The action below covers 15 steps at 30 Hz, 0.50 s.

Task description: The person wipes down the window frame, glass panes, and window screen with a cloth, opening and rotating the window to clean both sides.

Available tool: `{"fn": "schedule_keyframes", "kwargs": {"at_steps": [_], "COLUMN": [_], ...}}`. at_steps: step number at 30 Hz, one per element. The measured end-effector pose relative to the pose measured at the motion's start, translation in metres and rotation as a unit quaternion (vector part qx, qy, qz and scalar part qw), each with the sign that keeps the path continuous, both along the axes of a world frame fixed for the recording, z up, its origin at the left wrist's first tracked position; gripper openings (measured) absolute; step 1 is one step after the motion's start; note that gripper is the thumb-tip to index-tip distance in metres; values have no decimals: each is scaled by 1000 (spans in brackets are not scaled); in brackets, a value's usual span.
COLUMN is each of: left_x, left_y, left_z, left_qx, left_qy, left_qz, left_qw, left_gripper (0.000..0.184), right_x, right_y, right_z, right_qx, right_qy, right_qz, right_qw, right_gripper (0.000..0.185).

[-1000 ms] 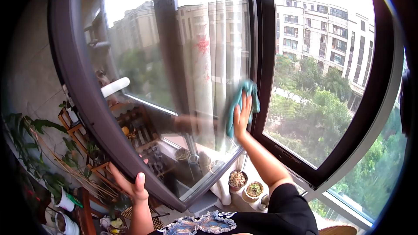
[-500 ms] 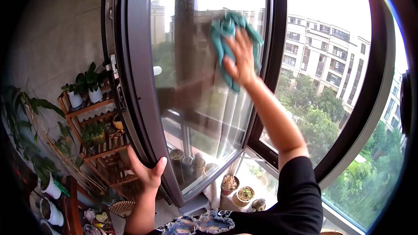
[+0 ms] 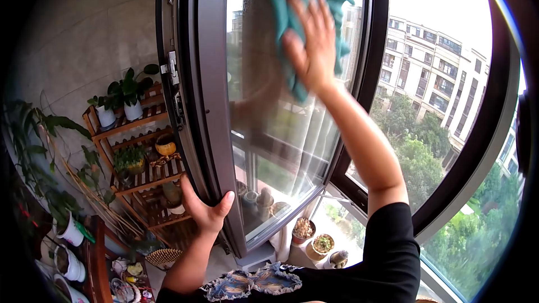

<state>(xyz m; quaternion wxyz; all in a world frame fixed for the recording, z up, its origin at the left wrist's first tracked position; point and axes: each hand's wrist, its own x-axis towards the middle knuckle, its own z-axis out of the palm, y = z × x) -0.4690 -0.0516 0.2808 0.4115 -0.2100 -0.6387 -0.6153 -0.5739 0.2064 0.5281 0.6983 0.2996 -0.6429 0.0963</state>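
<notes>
My right hand point(image 3: 315, 50) lies on a teal cloth point(image 3: 284, 17), fingers extended, and presses it against the upper part of the glass pane point(image 3: 281, 134). The cloth is bunched and spreads out past the fingers on both sides. My left hand point(image 3: 206, 216) holds the dark frame point(image 3: 214, 106) of the open window sash low on its edge, the thumb on the near face and the fingers partly hidden behind it. A handle-side latch point(image 3: 172, 67) shows higher on that edge. Faint reflections cross the glass.
To the left stands a wooden plant shelf point(image 3: 147, 184) with several pots. A wooden stand with white pots point(image 3: 68, 264) is at the lower left, near a woven basket point(image 3: 163, 258). Small potted plants point(image 3: 322, 244) stand below the sash. Buildings point(image 3: 432, 62) and trees show outside.
My right hand and the cloth have moved up the glass. My left hand stays on the frame. The whole view has shifted, with the window now further right.
</notes>
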Motion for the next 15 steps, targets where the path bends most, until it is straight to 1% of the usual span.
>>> {"fn": "schedule_keyframes", "kwargs": {"at_steps": [2, 4, 6, 7, 8, 9, 10, 11, 12, 14, 15], "left_x": [-1, -1, 0, -1, -1, -2, -2, -1, -2, -3, -1], "left_y": [0, 1, 0, -1, -3, -5, -5, -6, -6, -4, -3], "left_z": [2, 4, 4, 4, 4, 3, 1, -1, -3, -3, 0], "left_qx": [0, 11, 7, 6, 7, -2, -9, -6, -9, -7, -19], "left_qy": [-1, 10, 10, 11, 11, 7, 2, -1, -2, 1, 15], "left_qz": [-9, -15, -19, -24, -21, -19, -19, -19, -19, -18, -8], "left_qw": [1000, 1000, 1000, 1000, 1000, 1000, 1000, 1000, 1000, 1000, 1000], "left_gripper": [90, 90, 91, 91, 91, 92, 92, 92, 93, 93, 90], "right_x": [38, 46, 36, 38, 10, -5, -13, -41, -47, -70, -77], "right_y": [-29, -34, -23, -15, 13, 33, 55, 87, 103, 138, 139], "right_z": [-77, -153, -172, -161, -150, -129, -99, -87, -62, -23, -11], "right_qx": [72, 179, 257, 263, 324, 274, 221, 112, 0, -144, -208], "right_qy": [-74, -105, -23, -124, -96, -124, -73, -78, -89, -120, -140], "right_qz": [-47, 6, 108, 80, 117, 132, 65, 57, 3, 30, 47], "right_qw": [994, 978, 960, 954, 934, 944, 970, 989, 996, 982, 967], "right_gripper": [64, 59, 55, 52, 56, 65, 72, 74, 73, 69, 68]}}
